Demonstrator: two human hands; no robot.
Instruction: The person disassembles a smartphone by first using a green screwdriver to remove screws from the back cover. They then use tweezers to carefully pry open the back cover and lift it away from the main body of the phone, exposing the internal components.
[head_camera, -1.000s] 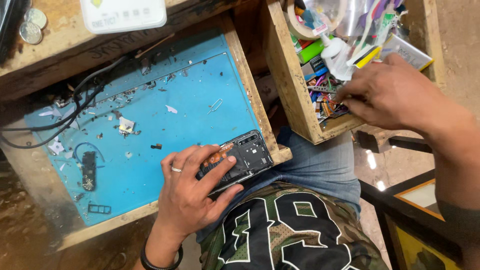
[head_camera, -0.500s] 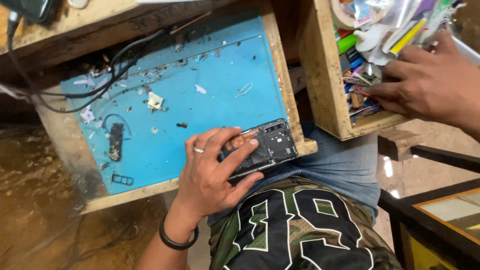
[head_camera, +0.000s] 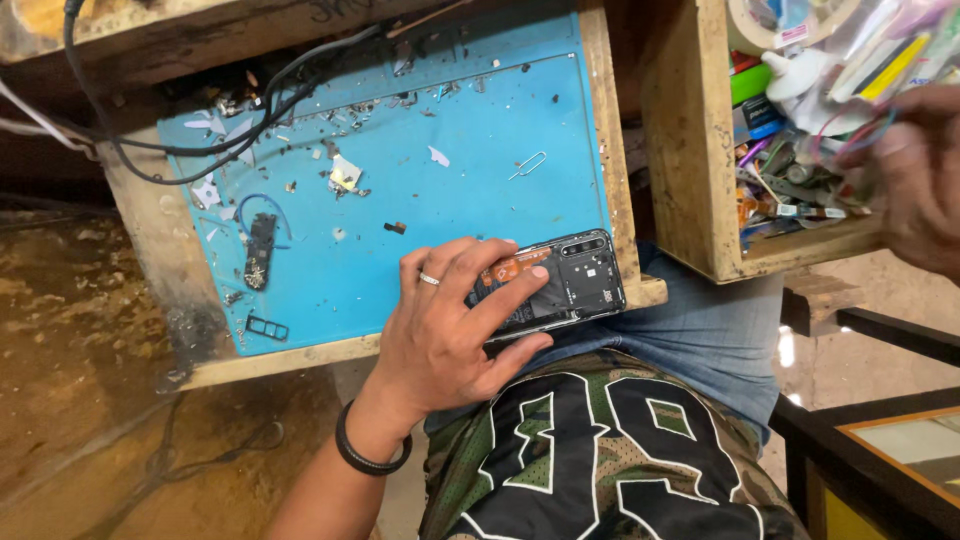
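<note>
My left hand, with a ring and a black wristband, grips an opened black phone with its back cover off. The phone rests on the near right corner of a blue work mat. At the right edge, my right hand reaches into an open wooden drawer crammed with clutter. It is blurred, and its fingers seem to be among small clear plastic bags; what it grips cannot be made out.
Small screws, scraps, a SIM pin and a small black part lie scattered on the mat. Black cables run along the back of the wooden tray. A tape roll sits in the drawer. A dark frame stands at lower right.
The view has shifted, so the mat and phone appear further right. My right hand has moved up and right inside the drawer. My left hand keeps hold of the phone.
</note>
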